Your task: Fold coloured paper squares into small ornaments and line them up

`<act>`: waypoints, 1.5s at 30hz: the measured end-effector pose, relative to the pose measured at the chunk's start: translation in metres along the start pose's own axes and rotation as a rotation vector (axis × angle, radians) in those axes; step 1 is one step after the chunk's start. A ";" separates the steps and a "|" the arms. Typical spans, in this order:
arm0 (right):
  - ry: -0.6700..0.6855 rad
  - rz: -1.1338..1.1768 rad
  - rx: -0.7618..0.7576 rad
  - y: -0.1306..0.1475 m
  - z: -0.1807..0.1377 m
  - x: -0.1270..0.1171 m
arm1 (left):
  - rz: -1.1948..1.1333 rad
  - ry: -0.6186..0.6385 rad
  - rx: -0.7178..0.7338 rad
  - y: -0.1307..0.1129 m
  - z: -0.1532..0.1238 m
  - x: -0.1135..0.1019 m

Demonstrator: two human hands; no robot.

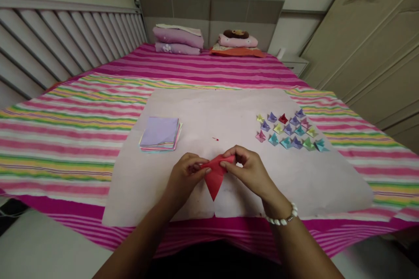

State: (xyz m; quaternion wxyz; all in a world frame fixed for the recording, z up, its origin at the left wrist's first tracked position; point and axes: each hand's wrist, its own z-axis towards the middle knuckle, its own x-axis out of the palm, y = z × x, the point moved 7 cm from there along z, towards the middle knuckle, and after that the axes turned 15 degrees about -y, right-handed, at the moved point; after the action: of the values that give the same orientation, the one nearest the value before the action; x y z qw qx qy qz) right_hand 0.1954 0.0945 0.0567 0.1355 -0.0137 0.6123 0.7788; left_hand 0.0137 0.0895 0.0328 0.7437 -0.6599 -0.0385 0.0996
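Observation:
Between my two hands is a red sheet of origami paper [214, 179], folded so that one sharp point hangs toward me. My left hand [189, 173] pinches its left upper edge between thumb and fingers. On the other side, my right hand [246, 166] grips the upper right corner, thumb in front and fingers behind. Both hands are just above a large white sheet [196, 109] spread on the bed. A tiny red piece [216, 139] lies on that sheet beyond the paper; I cannot make out its kind.
A stack of coloured square paper [161, 131] sits at the left. To the right stand several small folded paper figures [288, 130] in rows. A striped bedspread [65, 139] surrounds the white sheet. Folded bedding [178, 41] is piled by the headboard [209, 13].

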 end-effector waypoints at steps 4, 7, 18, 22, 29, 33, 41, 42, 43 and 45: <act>-0.031 0.017 -0.064 0.007 0.003 -0.003 | -0.067 0.051 -0.190 0.010 -0.002 0.006; -0.038 0.260 0.088 0.000 0.001 0.001 | -0.156 0.090 -0.320 0.015 -0.006 0.010; -0.057 0.547 0.411 -0.019 -0.029 0.037 | -0.270 -0.013 -0.358 0.029 -0.006 0.007; -0.111 0.484 0.341 -0.012 -0.027 0.031 | -0.268 0.023 -0.398 0.031 -0.006 0.007; -0.020 0.547 0.397 -0.002 -0.028 0.033 | -0.460 0.121 -0.517 0.029 -0.013 0.015; -0.021 0.521 0.407 -0.004 -0.028 0.033 | -0.464 0.122 -0.524 0.028 -0.014 0.016; -0.013 0.506 0.385 -0.005 -0.029 0.031 | -0.500 0.098 -0.562 0.036 -0.013 0.018; -0.016 0.491 0.367 -0.005 -0.028 0.031 | -0.499 0.090 -0.565 0.037 -0.013 0.018; -0.023 0.469 0.351 -0.006 -0.028 0.031 | -0.490 0.080 -0.566 0.038 -0.013 0.018; -0.045 0.404 0.321 -0.008 -0.027 0.031 | -0.448 0.051 -0.563 0.039 -0.014 0.018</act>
State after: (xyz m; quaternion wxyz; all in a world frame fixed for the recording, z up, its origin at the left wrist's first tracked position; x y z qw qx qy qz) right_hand 0.1632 0.0763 0.0361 -0.0088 0.1478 0.7151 0.6831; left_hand 0.0306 0.0836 -0.0091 0.5367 -0.8164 -0.1897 -0.0970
